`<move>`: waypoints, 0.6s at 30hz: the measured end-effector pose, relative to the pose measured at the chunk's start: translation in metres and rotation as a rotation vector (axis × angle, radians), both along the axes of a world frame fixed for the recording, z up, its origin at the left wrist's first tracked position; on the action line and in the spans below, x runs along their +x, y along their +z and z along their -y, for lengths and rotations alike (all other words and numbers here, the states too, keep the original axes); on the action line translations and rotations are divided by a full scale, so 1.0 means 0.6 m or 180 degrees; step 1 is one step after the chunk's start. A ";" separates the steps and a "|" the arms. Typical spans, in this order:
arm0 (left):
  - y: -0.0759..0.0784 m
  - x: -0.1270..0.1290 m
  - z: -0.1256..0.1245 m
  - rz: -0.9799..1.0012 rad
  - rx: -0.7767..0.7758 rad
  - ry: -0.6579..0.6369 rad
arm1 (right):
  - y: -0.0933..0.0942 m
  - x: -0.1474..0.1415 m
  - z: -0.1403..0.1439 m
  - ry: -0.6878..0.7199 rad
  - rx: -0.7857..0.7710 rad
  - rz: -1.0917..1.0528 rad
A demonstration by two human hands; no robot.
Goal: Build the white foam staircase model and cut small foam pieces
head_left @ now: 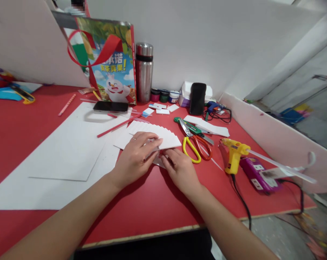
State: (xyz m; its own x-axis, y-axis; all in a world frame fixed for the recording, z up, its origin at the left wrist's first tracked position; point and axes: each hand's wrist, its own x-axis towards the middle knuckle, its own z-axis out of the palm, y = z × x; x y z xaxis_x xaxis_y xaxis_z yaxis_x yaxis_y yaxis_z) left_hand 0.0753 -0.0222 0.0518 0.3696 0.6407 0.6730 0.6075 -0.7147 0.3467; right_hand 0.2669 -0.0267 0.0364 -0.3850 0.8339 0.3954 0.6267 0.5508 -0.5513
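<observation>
The person's left hand (138, 153) lay flat, fingers spread, on top of a fan of white paper strips (155, 137). It pressed the near end of the fan down onto the red table (152, 209). The right hand (181, 168) sat just beside it, to its right. Its fingertips (166, 156) were tucked in at the bottom corner of the fan, touching the left hand's fingers. I could not tell if they were pinching a strip or only poking at it.

The fan spread out away from both hands, toward the wall.

The strips looked thin, light and a bit stiff, like card. They would slide over each other easily, so I think a flat press works better than a hard squeeze. The best place to hold them seemed to be the near corner where all the strips meet. Grab them there and they stay together. They would bend or crease if pushed too hard.

Just past the right hand lay scissors with yellow and red handles (197, 146). Farther right stood a yellow glue gun (234, 155). On the far side of the left hand lay a big white sheet (68, 151).
</observation>
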 end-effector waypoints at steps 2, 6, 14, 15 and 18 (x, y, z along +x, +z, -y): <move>0.000 0.001 0.000 0.0017 -0.0006 -0.0005 | 0.003 -0.002 -0.001 -0.0014 -0.0041 0.0065; 0.000 0.001 -0.001 0.0027 0.0001 -0.0024 | 0.011 -0.003 -0.001 -0.0027 -0.0012 0.0201; -0.002 -0.004 0.002 0.0074 -0.0086 0.0007 | 0.008 -0.001 -0.003 0.0028 0.0097 0.0216; -0.002 -0.004 0.002 0.0088 -0.0099 0.0010 | 0.006 -0.001 -0.003 0.0038 0.0119 0.0182; -0.003 -0.005 0.003 0.0110 -0.0145 0.0008 | 0.003 -0.002 -0.004 0.0040 0.0146 0.0128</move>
